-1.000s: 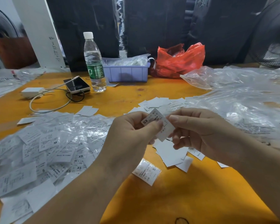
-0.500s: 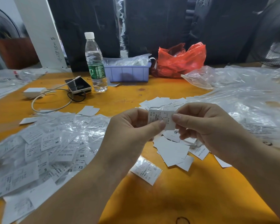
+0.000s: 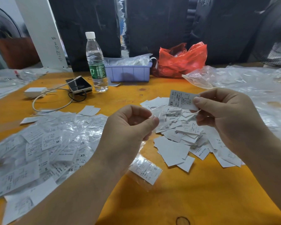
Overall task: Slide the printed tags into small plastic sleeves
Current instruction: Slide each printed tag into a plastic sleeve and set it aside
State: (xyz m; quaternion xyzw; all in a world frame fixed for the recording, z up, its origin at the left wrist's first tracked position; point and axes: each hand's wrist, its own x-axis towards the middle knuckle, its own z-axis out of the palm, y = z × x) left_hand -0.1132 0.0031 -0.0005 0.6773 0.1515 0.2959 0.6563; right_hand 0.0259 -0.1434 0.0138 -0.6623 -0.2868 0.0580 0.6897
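Right hand [image 3: 227,117] pinches a white printed paper tag [image 3: 181,101]; left hand [image 3: 128,132] pinches a thin clear plastic sleeve [image 3: 159,116].

Bare orange table [image 3: 193,200] nearest; tag piles [image 3: 182,135] flanking, apparently flat.

The tag [image 3: 182,100] in my right hand [image 3: 225,117] is white with black print. Beyond it sit a red bag [image 3: 182,62] and a lilac bin [image 3: 128,73] on the orange table [image 3: 193,192].

One water bottle [image 3: 96,62], one phone [image 3: 79,85], two hands (tags uncountable).
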